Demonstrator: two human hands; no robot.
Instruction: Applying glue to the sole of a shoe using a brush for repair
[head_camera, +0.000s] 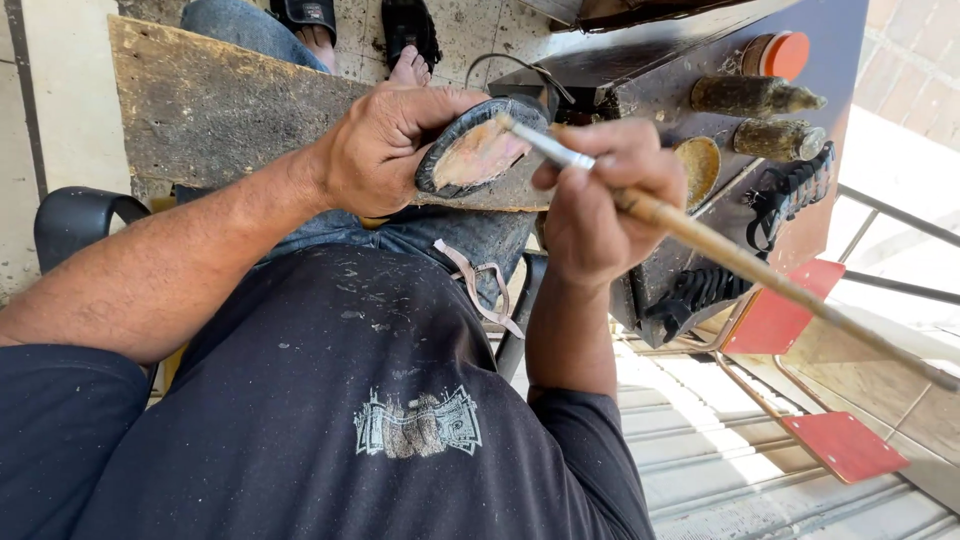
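My left hand (385, 150) grips a dark shoe sole (478, 152) with a black rim and a pinkish, glue-smeared inner face, holding it over a worn wooden board (220, 110) on my lap. My right hand (600, 200) pinches a long wooden-handled brush (720, 250) by its metal ferrule. The brush tip rests on the upper edge of the sole. The handle runs off toward the lower right.
A dark workbox (640, 90) stands to the right, carrying an orange-lidded jar (778, 55), two grimy bottles (760, 97), a round tin (698, 165) and black soles (790, 195). Red stool seats (845, 445) lie below. A black chair arm (80, 215) is at left. Sandalled feet (410, 35) show above.
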